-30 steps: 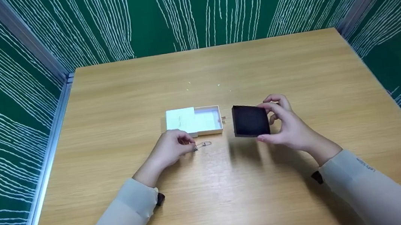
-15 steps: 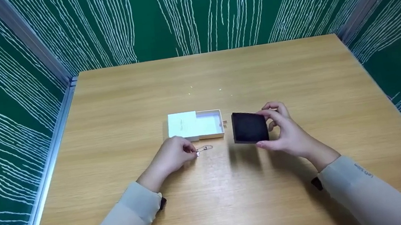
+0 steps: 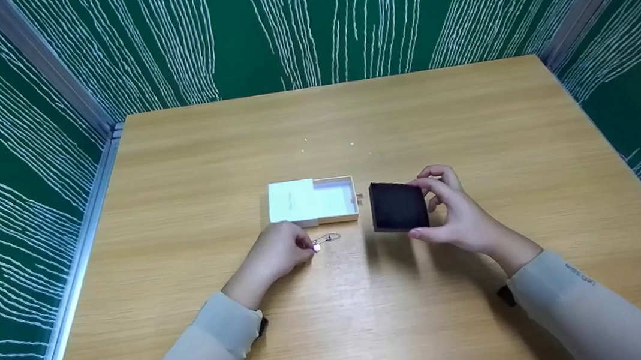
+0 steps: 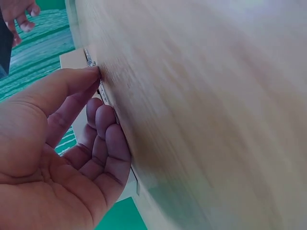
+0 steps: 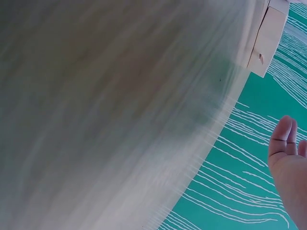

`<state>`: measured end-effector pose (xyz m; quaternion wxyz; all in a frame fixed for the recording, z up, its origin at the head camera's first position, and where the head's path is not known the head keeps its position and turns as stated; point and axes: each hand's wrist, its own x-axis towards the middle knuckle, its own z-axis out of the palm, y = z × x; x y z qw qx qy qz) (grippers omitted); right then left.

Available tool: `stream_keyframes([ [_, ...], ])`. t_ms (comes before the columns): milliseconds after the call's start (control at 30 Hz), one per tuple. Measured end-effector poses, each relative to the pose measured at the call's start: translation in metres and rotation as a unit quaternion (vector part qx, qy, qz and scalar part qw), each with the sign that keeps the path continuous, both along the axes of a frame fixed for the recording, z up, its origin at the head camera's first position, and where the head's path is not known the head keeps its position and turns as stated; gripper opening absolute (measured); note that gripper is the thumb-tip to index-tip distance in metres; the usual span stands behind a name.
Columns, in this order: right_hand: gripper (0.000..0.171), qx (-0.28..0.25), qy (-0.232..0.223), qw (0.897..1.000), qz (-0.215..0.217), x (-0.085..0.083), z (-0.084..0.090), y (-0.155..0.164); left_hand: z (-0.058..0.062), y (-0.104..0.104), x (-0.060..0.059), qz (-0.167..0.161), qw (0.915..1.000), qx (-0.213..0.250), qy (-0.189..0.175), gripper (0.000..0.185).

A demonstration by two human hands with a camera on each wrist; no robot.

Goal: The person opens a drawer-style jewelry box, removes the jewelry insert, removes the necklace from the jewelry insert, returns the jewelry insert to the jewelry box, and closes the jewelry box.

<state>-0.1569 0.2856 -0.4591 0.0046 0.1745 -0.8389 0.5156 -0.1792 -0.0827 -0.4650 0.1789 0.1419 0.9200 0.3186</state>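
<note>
A small silver chain point(image 3: 327, 239) lies on the wooden table point(image 3: 337, 323) just in front of a white sliding box point(image 3: 291, 201), whose drawer point(image 3: 336, 200) is pulled out to the right. My left hand point(image 3: 307, 247) pinches the chain's near end against the table. In the left wrist view the thumb point(image 4: 72, 84) presses on the chain point(image 4: 91, 61). To the right of the drawer, my right hand point(image 3: 423, 207) grips a black square pad point(image 3: 398, 205) by its right edge and holds it just above the table.
Green panels with white lines wall in the table on the left, back and right. A few tiny crumbs point(image 3: 328, 141) lie behind the box. The box point(image 5: 268, 33) shows at the table's edge in the right wrist view, which is blurred.
The black pad has sunk a little toward the table in my right hand. My left hand has stayed at the chain. The head view has shifted slightly.
</note>
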Motion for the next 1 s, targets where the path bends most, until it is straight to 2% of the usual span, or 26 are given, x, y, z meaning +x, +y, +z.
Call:
stream_keyframes([
  [300,0.080,-0.005,0.006,1.000,-0.003,-0.001,-0.003,0.000,0.003,0.000,0.000,-0.004,1.0000,-0.005,0.000,0.009],
  [500,0.080,-0.008,0.008,1.000,0.001,-0.003,-0.005,-0.001,0.009,-0.006,-0.003,0.004,0.9994,0.028,-0.021,0.007],
  [833,0.079,-0.006,0.009,1.000,0.006,-0.004,-0.004,-0.001,0.022,-0.019,-0.013,0.043,0.9952,0.078,0.041,0.003],
  [1000,0.078,-0.016,0.012,1.000,0.013,-0.006,-0.004,-0.004,0.020,-0.029,-0.021,0.070,0.9918,0.091,0.056,0.018],
])
